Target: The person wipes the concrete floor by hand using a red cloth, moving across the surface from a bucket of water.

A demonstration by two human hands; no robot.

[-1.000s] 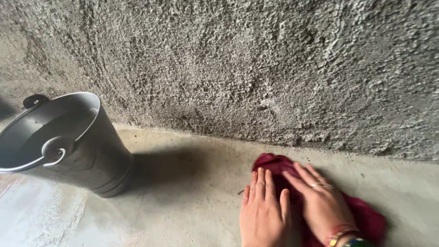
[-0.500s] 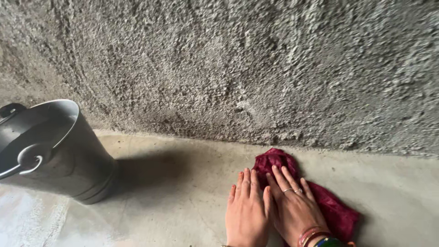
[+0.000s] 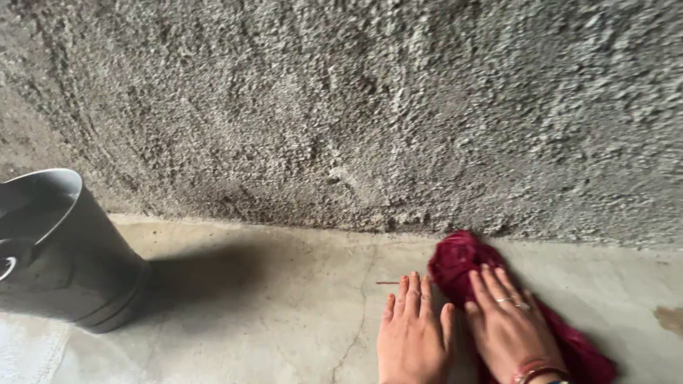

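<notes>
Two hands are laid flat, side by side, on a concrete floor (image 3: 270,334) at the foot of a rough plastered wall (image 3: 370,107). The right hand (image 3: 514,328) is spread open, palm down, on a dark red cloth (image 3: 455,262), which is pressed under it rather than pinched; nothing is closed in its grip. The left hand (image 3: 414,334) is likewise open and flat, resting on bare floor just left of the cloth, its edge touching or nearly touching the fabric. The cloth is bunched beyond the right fingertips, close against the wall, and trails back under the wrist. It is judged soft, limp and light, possibly damp, so it is best gathered at the bunched end. A metal bucket (image 3: 64,263) stands well to the left of both hands.
</notes>
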